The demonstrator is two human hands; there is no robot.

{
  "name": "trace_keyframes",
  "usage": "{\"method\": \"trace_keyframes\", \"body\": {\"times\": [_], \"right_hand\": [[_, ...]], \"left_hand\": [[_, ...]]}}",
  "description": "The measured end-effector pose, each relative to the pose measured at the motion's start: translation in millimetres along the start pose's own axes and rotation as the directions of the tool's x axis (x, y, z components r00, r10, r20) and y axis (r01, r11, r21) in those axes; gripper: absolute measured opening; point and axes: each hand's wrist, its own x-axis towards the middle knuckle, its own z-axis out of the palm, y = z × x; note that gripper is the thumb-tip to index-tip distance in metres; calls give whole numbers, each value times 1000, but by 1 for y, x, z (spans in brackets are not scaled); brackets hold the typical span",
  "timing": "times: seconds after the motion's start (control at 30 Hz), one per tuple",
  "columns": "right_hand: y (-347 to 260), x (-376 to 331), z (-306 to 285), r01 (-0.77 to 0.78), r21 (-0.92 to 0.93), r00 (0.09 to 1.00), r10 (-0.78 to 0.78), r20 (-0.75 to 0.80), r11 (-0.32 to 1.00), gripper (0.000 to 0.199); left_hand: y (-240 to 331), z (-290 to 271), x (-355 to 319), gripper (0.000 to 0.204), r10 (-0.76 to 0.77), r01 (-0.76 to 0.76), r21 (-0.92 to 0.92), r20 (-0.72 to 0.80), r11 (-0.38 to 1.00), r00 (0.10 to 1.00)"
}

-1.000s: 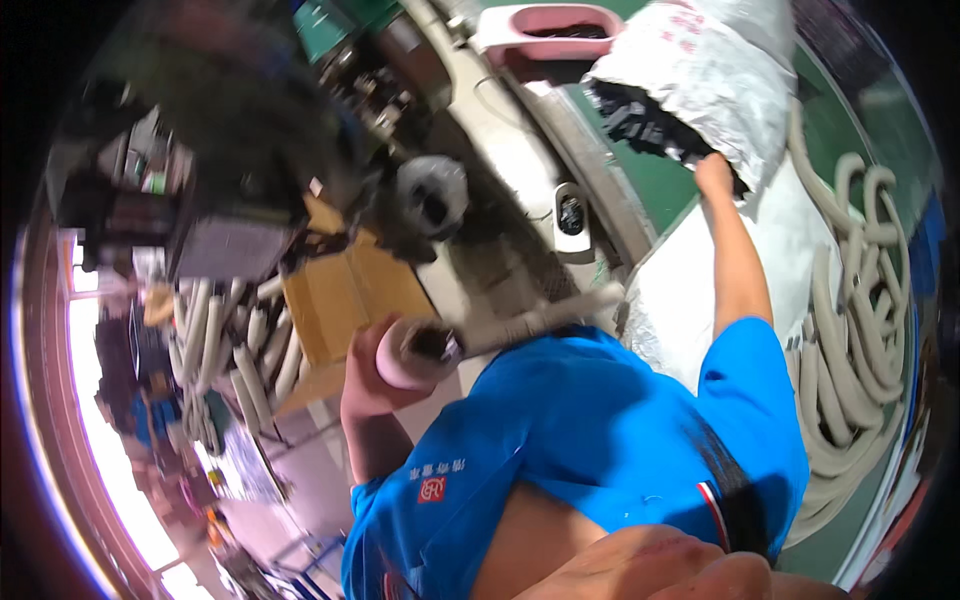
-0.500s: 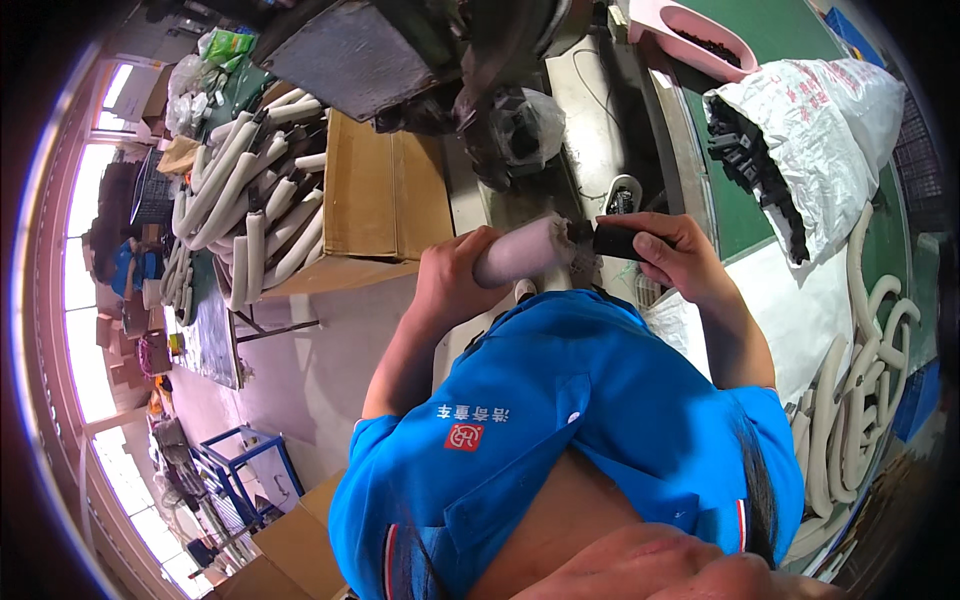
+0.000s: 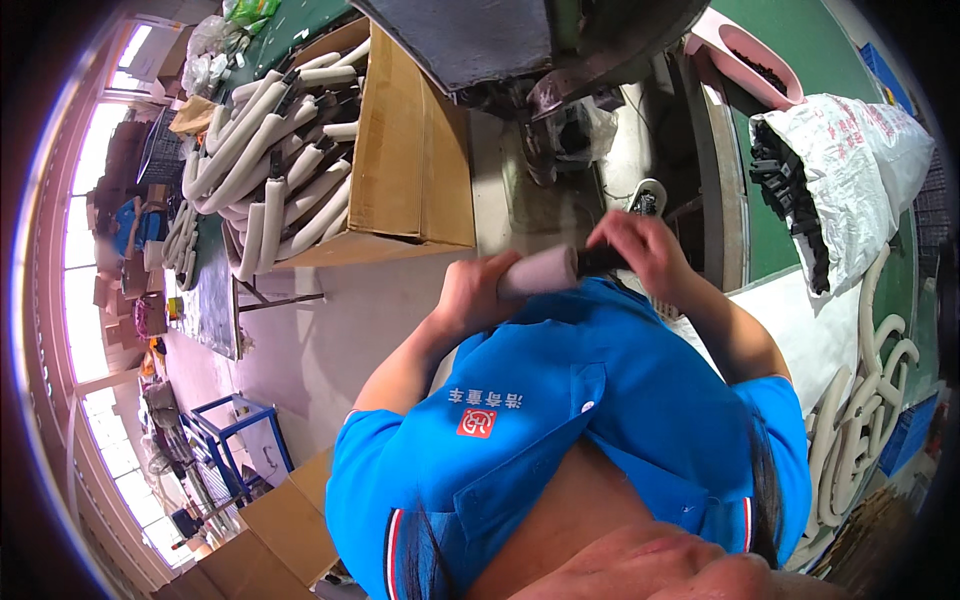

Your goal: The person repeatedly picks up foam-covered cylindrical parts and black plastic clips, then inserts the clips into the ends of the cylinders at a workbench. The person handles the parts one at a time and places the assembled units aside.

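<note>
My left hand (image 3: 474, 296) is wrapped round a pale grey foam-covered tube (image 3: 541, 272), held in front of my blue shirt. At the tube's right end sits a black plastic piece (image 3: 598, 262). My right hand (image 3: 648, 252) has its fingers round the far end of that piece, partly smeared by motion. The black piece meets the tube's end; how deep it goes in is hidden.
A cardboard box (image 3: 415, 160) full of similar foam-covered tubes (image 3: 270, 165) stands at the left. Dark machinery (image 3: 480, 45) is ahead. At the right, a green table (image 3: 775, 240) bears a white sack (image 3: 860, 150) of black parts, a pink tub (image 3: 750, 60) and bent pale tubes (image 3: 850, 410).
The black piece, held apart from the tube's end before, now touches it. Both hands have come lower and a little to the right. The surroundings have shifted as my head moved.
</note>
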Motion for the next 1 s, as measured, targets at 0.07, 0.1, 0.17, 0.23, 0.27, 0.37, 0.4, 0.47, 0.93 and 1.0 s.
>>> {"method": "trace_keyframes", "body": {"times": [0.07,0.1,0.17,0.23,0.27,0.37,0.4,0.47,0.93,1.0], "right_hand": [[23,41,3,107,-65,965,-120,-235,992,36],[34,61,3,64,-87,931,-90,-353,994,39],[56,100,3,92,-171,872,-162,-462,981,38],[56,128,0,0,-272,865,-136,-483,962,31],[54,140,-2,-67,-327,861,-111,-497,943,27],[72,173,-15,-122,-691,885,-237,-401,712,24],[81,176,-19,34,-822,854,-444,-271,569,27],[86,181,-23,117,-870,832,-525,-177,480,32],[150,191,-69,-182,-276,979,147,-141,944,26],[173,201,-62,-152,-644,981,37,-189,750,27]], "left_hand": [[-10,-4,14,34,-69,71,16,-90,997,994],[-14,-7,24,34,-97,101,22,-135,995,986],[-28,-12,40,39,-103,116,42,-240,992,965],[-42,-22,51,43,-107,124,45,-285,991,953],[-50,-29,57,45,-86,104,44,-300,994,950],[-60,-43,77,46,-56,68,31,-293,997,955],[-61,-48,84,46,-50,59,26,-284,998,957],[-70,-56,94,46,-70,89,76,-232,993,970],[-77,-81,98,47,-96,98,82,-21,992,995],[-75,-82,91,46,-28,26,89,29,996,999]]}}
